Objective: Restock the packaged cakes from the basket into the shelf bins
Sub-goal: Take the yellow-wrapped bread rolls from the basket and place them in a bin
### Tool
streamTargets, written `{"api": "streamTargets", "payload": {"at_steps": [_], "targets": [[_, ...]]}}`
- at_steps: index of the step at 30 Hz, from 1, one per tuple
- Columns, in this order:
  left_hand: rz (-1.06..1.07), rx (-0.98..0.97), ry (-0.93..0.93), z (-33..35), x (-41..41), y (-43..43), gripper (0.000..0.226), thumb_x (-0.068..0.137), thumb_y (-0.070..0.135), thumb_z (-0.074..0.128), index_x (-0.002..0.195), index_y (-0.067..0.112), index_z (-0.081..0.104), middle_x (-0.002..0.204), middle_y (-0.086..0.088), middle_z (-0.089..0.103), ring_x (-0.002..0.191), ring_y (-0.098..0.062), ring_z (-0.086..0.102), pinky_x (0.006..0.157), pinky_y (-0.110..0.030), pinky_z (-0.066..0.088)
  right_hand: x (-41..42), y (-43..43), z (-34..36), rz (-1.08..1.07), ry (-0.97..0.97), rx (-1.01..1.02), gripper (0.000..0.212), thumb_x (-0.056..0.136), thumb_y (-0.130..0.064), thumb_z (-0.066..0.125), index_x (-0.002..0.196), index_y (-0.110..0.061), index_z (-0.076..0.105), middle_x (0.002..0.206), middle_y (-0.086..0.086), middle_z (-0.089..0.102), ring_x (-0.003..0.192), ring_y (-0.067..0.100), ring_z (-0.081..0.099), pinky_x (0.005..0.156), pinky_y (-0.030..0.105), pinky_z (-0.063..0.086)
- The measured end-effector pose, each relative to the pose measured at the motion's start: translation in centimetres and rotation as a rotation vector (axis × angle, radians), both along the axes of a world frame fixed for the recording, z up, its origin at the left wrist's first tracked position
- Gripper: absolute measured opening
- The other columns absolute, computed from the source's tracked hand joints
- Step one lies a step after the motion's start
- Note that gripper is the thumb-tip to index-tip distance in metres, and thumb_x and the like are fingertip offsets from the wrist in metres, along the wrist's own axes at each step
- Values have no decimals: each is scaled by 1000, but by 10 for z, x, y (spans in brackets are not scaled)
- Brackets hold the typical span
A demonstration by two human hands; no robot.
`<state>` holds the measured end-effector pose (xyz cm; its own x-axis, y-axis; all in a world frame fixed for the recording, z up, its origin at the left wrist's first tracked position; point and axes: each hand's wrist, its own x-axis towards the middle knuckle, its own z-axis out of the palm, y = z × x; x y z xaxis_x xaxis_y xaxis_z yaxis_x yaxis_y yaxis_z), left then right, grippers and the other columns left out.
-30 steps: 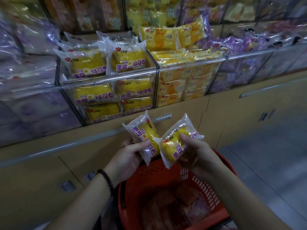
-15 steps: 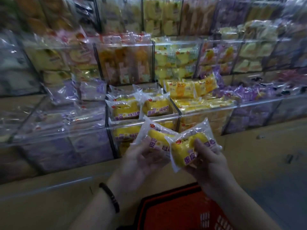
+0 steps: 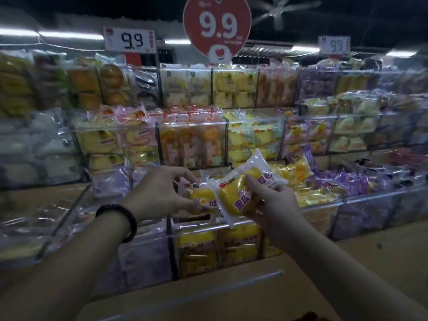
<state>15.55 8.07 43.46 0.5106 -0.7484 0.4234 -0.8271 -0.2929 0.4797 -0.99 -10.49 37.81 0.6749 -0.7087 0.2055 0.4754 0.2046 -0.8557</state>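
My left hand (image 3: 162,193) pinches a yellow packaged cake (image 3: 203,198) and holds it low over the clear shelf bin (image 3: 199,228) that is stacked with the same yellow cakes. My right hand (image 3: 275,202) grips a second yellow packaged cake (image 3: 238,193) in a white wrapper, tilted, just above and right of the first. Both packs overlap above the bin's front rim. The basket is almost out of view; only a dark red sliver (image 3: 308,317) shows at the bottom edge.
Clear bins of wrapped cakes fill three shelf tiers: purple packs (image 3: 361,181) to the right, yellow ones (image 3: 252,140) behind, pale ones (image 3: 46,156) at left. A red heart price sign (image 3: 216,26) hangs above. A tan cabinet top (image 3: 231,286) runs below the bins.
Both hands have risen from over the orange basket and moved forward to the bin of yellow cakes. The view has tilted up, so the basket has dropped out of sight.
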Motion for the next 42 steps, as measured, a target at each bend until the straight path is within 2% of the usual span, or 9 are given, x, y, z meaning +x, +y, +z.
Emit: {"api": "streamTargets", "payload": {"at_steps": [3, 10, 14, 21, 29, 31, 34, 38, 42], "targets": [[53, 78, -144, 4, 14, -15, 43, 63, 32, 101, 88, 31, 67, 85, 14, 64, 75, -2, 60, 53, -12, 42, 15, 0, 3, -29, 65, -33, 60, 74, -25, 89, 119, 3, 60, 101, 20, 79, 93, 38, 78, 84, 59, 63], [207, 418, -329, -21, 38, -17, 39, 74, 53, 88, 90, 38, 55, 108, 15, 60, 103, -12, 58, 79, -33, 54, 33, -17, -10, -225, 169, -31, 58, 68, -23, 95, 114, -12, 62, 98, 11, 80, 88, 31, 80, 85, 56, 63], [235, 449, -493, -19, 30, -16, 49, 79, 63, 79, 119, 40, 63, 124, 10, 56, 124, -20, 48, 93, -37, 48, 34, -20, -5, -211, 152, -33, 52, 75, -15, 92, 115, -10, 60, 100, 16, 79, 84, 33, 80, 78, 56, 65], [16, 55, -7, -25, 7, -53, 63, 87, 63, 75, 139, 32, 57, 131, 10, 65, 114, -14, 62, 98, -40, 55, 42, -10, -6, -126, 116, 14, 48, 77, -15, 90, 113, -3, 60, 101, 23, 77, 87, 38, 79, 76, 50, 65], [116, 120, -350, -32, 2, -69, 35, 92, 57, 70, 122, 42, 61, 127, 14, 66, 123, -18, 52, 104, -47, 31, 30, -35, -3, -545, 591, -863, 86, 51, -73, 84, 125, -51, 47, 108, -14, 65, 97, 14, 70, 78, 50, 62], [87, 112, -366, -33, 2, -68, 31, 92, 54, 71, 118, 42, 59, 127, 15, 66, 123, -18, 55, 104, -46, 29, 29, -39, 1, -590, 681, -1097, 91, 64, -70, 83, 142, -54, 40, 111, -18, 64, 105, 13, 62, 90, 47, 53], [77, 74, -399, -31, 6, -64, 26, 92, 54, 72, 111, 41, 59, 120, 18, 68, 117, -13, 60, 103, -42, 25, 25, -41, 5, -473, 637, -1178, 108, 75, -48, 90, 160, -51, 24, 113, -9, 66, 91, 8, 65, 75, 27, 49], [80, 99, -348, -31, 10, -63, 23, 91, 56, 72, 109, 44, 66, 121, 20, 66, 118, -10, 58, 111, -53, 32, 30, -43, -3, -342, 766, -1288, 78, 82, -37, 87, 149, -43, 47, 128, -5, 67, 105, 13, 65, 90, 37, 58], [12, 121, -209, -38, 8, -67, 31, 88, 46, 80, 118, 38, 75, 123, 10, 68, 116, -15, 60, 98, -40, 52, 29, -50, -5, -332, 1010, -1468, 66, 87, -66, 69, 146, -44, 50, 140, -7, 61, 133, 24, 47, 107, 50, 39]]}}
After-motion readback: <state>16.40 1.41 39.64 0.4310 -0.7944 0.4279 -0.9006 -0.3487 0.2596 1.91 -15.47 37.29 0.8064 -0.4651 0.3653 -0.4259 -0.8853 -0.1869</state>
